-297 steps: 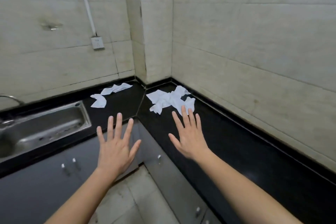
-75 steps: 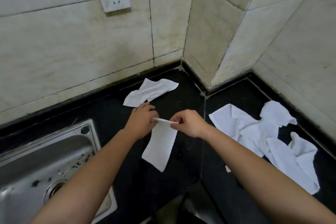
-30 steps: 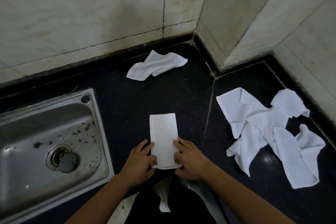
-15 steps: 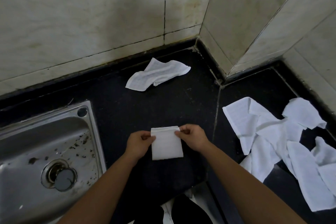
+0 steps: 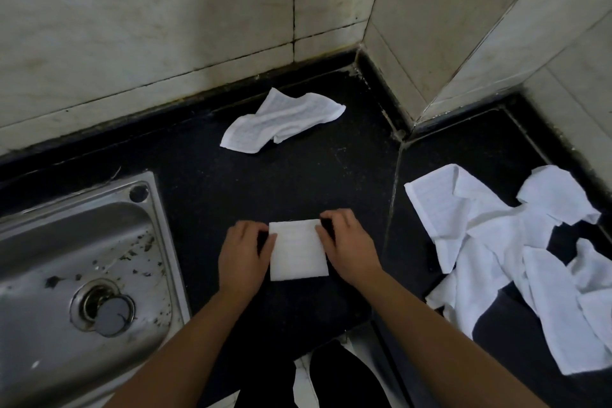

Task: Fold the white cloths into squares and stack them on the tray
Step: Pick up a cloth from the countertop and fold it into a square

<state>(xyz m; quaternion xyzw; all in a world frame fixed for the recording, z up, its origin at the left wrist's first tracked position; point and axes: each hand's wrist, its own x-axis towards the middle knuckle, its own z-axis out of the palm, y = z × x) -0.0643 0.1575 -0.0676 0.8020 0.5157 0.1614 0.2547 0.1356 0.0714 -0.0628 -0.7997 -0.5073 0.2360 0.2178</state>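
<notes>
A white cloth folded into a small square (image 5: 298,250) lies flat on the black counter (image 5: 212,182) in front of me. My left hand (image 5: 243,257) rests at its left edge and my right hand (image 5: 346,248) at its right edge, with the fingertips of both pinching the upper corners. One crumpled white cloth (image 5: 281,121) lies near the back wall. A heap of several unfolded white cloths (image 5: 516,258) spreads over the right part of the counter. No tray is in view.
A steel sink (image 5: 76,275) with a drain plug (image 5: 109,315) is set into the counter at the left. Tiled walls close the back and right, with a jutting corner pillar (image 5: 430,43). The counter's front edge runs just below my wrists.
The long strip has been folded in half into a square. Since half a second ago the square has been laid flat on the counter, and my hands have settled on its side edges.
</notes>
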